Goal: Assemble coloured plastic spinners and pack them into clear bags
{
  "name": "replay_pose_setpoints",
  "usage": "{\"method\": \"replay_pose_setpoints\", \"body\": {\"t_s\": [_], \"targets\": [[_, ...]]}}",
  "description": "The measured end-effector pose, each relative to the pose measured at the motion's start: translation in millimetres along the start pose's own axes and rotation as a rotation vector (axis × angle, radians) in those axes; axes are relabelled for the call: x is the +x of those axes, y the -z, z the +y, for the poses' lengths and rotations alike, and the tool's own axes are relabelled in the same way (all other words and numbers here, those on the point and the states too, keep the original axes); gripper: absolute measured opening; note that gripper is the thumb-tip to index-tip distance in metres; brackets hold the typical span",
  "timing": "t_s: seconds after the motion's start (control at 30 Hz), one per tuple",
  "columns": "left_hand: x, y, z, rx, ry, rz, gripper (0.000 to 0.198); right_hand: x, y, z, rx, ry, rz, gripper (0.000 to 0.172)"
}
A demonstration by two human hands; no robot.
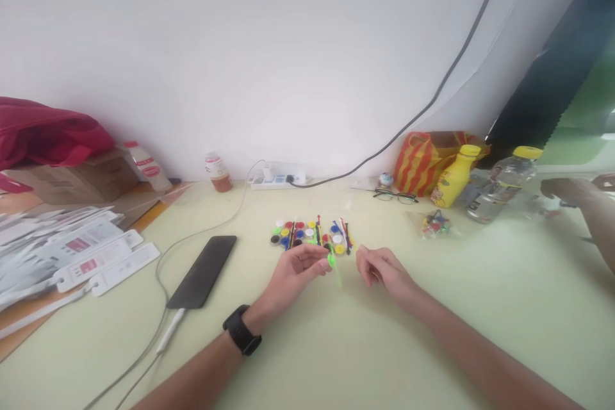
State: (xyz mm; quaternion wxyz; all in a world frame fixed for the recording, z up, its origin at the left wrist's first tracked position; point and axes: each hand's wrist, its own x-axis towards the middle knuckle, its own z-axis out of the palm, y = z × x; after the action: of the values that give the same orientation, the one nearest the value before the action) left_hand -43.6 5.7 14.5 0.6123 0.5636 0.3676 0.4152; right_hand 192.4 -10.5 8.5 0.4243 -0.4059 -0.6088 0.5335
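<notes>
My left hand (pixel 295 274) pinches a bright green plastic piece (pixel 331 261) between thumb and fingers. A thin green strip hangs down from this piece towards the table. A short way to the right, my right hand (pixel 388 272) is closed, thumb against bent fingers; whatever it may hold is hidden. Just beyond both hands lie several small round discs (pixel 300 234) in white, red, blue, yellow, green and black. Thin coloured sticks (pixel 344 232) lie among them, some standing out to the right of the group.
A black phone (pixel 204 272) with a charging cable lies left, near stacked white tags (pixel 81 246). Along the wall stand a power strip (pixel 278 180), bottles (pixel 218 173), glasses (pixel 394 196) and a striped bag (pixel 418 163). Another person's hand (pixel 567 191) reaches in from the right.
</notes>
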Motion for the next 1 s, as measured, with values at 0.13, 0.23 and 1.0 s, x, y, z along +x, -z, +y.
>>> {"method": "replay_pose_setpoints", "body": {"t_s": [0.13,0.23,1.0], "targets": [[1.8,5.3,2.2,-0.21,0.049,0.022,0.024,2.7,1.7,3.5,-0.021,-0.031,0.033,0.069],[3.5,6.4,6.0,-0.353,0.087,0.013,0.022,2.9,2.7,4.9,-0.029,-0.038,0.033,0.07],[0.8,1.5,2.5,-0.238,0.298,-0.134,0.03,3.5,-0.5,4.2,-0.11,-0.035,-0.026,0.049]]}}
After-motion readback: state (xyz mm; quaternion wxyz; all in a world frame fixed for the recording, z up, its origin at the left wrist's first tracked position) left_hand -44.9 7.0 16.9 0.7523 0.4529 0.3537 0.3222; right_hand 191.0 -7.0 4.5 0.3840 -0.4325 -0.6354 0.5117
